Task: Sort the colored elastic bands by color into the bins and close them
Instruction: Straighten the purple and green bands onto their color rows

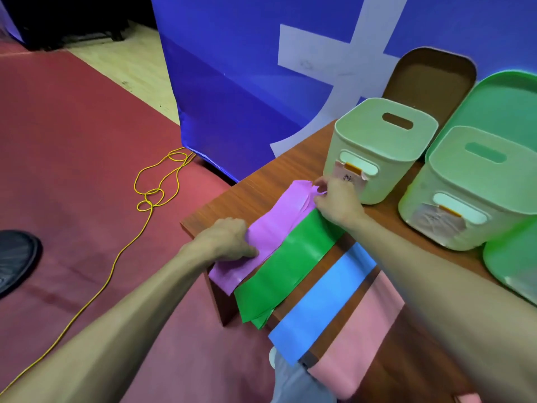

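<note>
We stretch the purple band (270,231) flat on the wood-grain tabletop (261,181), just in front of the pale green bin (377,146). Our right hand (337,202) pinches the band's far end right at the foot of that bin. Our left hand (226,239) closes its grip on the band's near part, farther from the bin at the tabletop's edge.

A pinkish paper label (350,177) hangs under an orange clip in the bin's front handle slot. It carries a dark handwritten mark that we cannot read.

The bin is smooth plastic with rounded corners, and it stands open-topped. A second green bin (470,187) stands just to its right, also open, with its own crumpled label (433,218), illegible. A brown lid (430,80) leans upright behind the pale green bin, and a green lid (505,103) leans to the right of that one.

In front of the bin and to the right of the purple band, three more thin, glossy bands lie side by side. They are the green band (290,266), the blue band (322,303) and the pink band (357,338), and their near ends droop over the tabletop's edge.
</note>
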### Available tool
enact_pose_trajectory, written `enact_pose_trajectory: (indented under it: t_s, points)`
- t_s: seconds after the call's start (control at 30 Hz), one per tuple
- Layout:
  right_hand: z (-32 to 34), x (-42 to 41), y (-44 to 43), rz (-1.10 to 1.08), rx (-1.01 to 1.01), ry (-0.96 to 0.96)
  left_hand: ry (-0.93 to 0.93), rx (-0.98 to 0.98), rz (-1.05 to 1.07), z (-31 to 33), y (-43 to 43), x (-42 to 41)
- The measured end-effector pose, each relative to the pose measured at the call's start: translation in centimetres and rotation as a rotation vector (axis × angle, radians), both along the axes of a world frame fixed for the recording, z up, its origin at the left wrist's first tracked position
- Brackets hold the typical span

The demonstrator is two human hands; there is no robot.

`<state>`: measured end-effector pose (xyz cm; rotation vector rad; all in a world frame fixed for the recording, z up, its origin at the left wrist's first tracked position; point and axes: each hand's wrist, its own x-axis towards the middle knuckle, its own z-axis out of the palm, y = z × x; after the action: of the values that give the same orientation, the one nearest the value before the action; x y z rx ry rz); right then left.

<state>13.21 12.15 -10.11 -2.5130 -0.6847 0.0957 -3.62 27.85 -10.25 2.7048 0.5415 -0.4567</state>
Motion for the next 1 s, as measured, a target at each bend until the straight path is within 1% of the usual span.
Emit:
enact_pose_trajectory:
  t_s: [0.07, 0.13, 0.33, 0.43, 0.53, 0.67, 0.73, 0.8, 0.9, 1.0]
  points:
    - [-0.1, -0.9, -0.4, 0.074, -0.054, -0.007, -0.026, -0.045, 0.042, 0.1, 0.4, -0.1]
    - [-0.2, -1.4, -0.9, 0.118, -0.101, -0.015, -0.056, -0.049, 0.061, 0.2, 0.8, -0.2]
    - [0.2, -1.8, -1.0, 0.127, -0.143, 0.010, -0.159, 0.015, 0.067, 0.8, 2.3, -0.3]
    - [0.4, -1.1, -0.6, 0.071, -0.118, 0.026, -0.129, 0.086, 0.004, 0.4, 2.7, -0.3]
    - [0.3, 0.0, 0.1, -0.017, -0.036, 0.078, -0.134, 0.180, -0.070, -0.2, 2.4, -0.1]
    - [-0.2, 1.2, 1.3, -0.132, 0.082, 0.176, -0.258, 0.116, -0.036, -0.9, 2.5, 0.2]
    - [-0.4, 1.7, 1.7, -0.163, 0.106, 0.198, -0.308, 0.065, -0.021, -1.3, 2.7, 0.5]
    - [-0.4, 2.1, 1.8, -0.197, 0.096, 0.173, -0.339, 0.035, -0.012, -1.4, 2.6, 0.7]
    - [-0.4, 2.6, 1.2, -0.243, -0.007, 0.055, -0.362, 0.021, -0.006, -1.5, 2.7, 0.9]
    - [-0.6, 2.4, 1.1, -0.229, -0.068, 0.072, -0.358, 0.013, 0.008, -1.3, 2.7, 0.9]
